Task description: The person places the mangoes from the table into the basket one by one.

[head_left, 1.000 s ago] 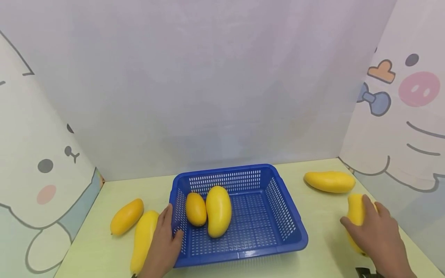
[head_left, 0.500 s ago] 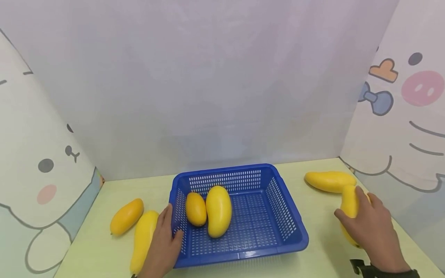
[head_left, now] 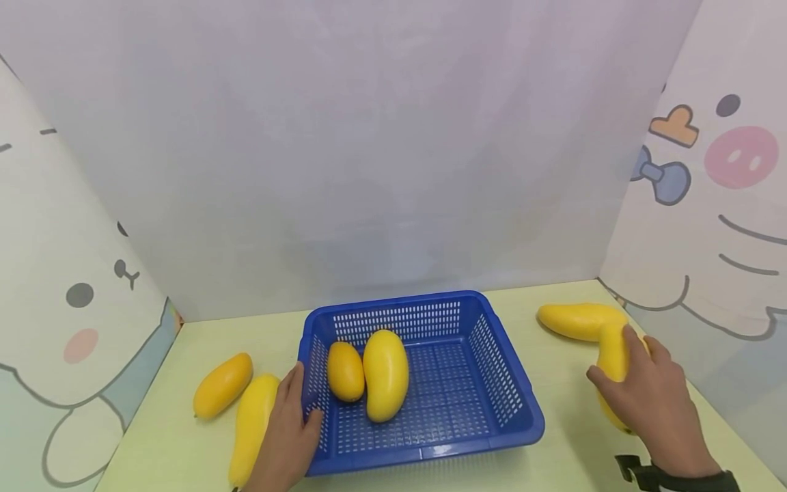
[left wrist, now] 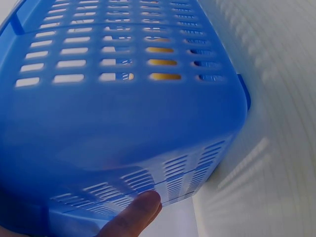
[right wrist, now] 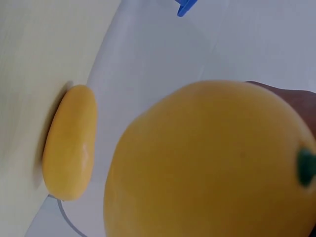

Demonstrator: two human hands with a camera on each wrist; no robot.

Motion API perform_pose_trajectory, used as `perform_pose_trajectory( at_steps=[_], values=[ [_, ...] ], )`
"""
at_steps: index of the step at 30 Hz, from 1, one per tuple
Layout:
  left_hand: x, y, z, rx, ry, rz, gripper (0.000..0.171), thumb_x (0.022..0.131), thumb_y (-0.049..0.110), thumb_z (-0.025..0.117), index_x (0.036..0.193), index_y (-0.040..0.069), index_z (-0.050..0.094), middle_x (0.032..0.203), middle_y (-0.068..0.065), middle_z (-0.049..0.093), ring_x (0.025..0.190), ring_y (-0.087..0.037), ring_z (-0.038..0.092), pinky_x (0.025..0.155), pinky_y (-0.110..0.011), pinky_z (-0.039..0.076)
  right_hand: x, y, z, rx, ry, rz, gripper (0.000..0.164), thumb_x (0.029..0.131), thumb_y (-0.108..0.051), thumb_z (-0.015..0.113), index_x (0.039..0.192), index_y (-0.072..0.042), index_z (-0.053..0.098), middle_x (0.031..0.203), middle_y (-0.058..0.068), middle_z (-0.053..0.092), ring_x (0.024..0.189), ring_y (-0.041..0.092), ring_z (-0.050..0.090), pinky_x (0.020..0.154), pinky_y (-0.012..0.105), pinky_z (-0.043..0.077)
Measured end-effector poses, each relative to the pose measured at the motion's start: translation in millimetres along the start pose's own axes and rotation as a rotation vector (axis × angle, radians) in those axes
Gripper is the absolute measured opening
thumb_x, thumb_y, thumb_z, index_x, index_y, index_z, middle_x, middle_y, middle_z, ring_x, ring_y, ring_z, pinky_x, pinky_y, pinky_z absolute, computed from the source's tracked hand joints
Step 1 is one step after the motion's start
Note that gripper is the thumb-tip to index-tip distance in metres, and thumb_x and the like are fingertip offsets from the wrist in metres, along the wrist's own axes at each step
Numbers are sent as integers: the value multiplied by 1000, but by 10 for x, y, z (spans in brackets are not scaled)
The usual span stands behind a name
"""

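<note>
My right hand grips a long yellow mango from above, thumb on its left side. This mango fills much of the right wrist view, its green stem spot showing. In the head view it overlaps the near edge of another yellow mango lying at the back right. My left hand holds the left side of a blue plastic basket, thumb over the rim. One finger lies against the slotted outer wall in the left wrist view. Inside the basket lie a small orange-yellow mango and a larger yellow mango.
Left of the basket, an orange-yellow mango and a long yellow mango lie on the pale table; the left hand partly covers the long one. A plain curtain stands behind, with cartoon-printed panels at both sides.
My right hand has moved left and a little farther away with the mango in its grip, bringing it over the back-right mango in the view. The left hand and basket have stayed put.
</note>
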State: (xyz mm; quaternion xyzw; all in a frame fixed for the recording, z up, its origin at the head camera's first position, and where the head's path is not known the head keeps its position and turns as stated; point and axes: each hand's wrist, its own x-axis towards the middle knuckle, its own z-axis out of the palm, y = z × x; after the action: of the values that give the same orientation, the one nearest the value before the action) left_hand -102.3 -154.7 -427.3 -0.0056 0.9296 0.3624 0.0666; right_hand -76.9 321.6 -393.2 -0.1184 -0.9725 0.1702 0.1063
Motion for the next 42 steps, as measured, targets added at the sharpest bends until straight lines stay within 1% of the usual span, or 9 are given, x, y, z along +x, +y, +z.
perform_pose_trajectory(
  at_steps=[4,9,16,23,28,36,42],
  values=[
    [-1,-2,-1,2,4,8,74,91,15,45,150,9,1,152,-21,8,134,-38,20,105,-55,21,10,-30,-14,-4,1,-1,95,84,-58,54,145,3,14,129,42,25,92,58,34,60,56,40],
    [4,-6,0,3,-2,-7,74,91,16,46,150,10,0,152,-21,8,134,-39,20,105,-55,22,44,-91,-33,-17,16,-6,97,82,-56,57,146,1,13,132,42,23,95,60,33,62,61,40],
    [3,-22,15,10,-14,-23,75,91,16,46,150,11,-1,152,-21,7,134,-39,20,105,-56,22,82,-217,-17,-6,36,-26,94,80,-47,63,146,0,15,130,41,25,94,55,36,60,57,42],
    [10,-16,8,3,-6,3,75,92,17,45,150,11,-1,152,-21,7,135,-38,20,105,-55,22,114,-246,-6,-4,44,-46,93,81,-47,62,146,0,16,131,42,24,95,56,36,60,57,42],
    [12,-16,4,3,-5,4,74,92,16,45,150,11,-1,152,-21,8,134,-38,20,104,-55,23,135,-267,-13,2,65,-53,92,82,-47,62,146,0,16,133,41,24,96,55,36,61,57,42],
    [11,-22,9,4,-9,-9,75,92,17,46,150,11,-1,152,-21,7,135,-38,20,105,-55,22,148,-415,-45,22,86,-75,89,82,-41,62,146,0,17,133,39,26,96,52,37,64,57,43],
    [8,-29,14,5,3,8,74,92,17,46,150,11,0,152,-21,8,134,-38,21,104,-55,24,149,-492,-64,27,99,-85,88,82,-40,62,146,-1,18,133,38,27,93,49,38,63,53,43]
  ],
)
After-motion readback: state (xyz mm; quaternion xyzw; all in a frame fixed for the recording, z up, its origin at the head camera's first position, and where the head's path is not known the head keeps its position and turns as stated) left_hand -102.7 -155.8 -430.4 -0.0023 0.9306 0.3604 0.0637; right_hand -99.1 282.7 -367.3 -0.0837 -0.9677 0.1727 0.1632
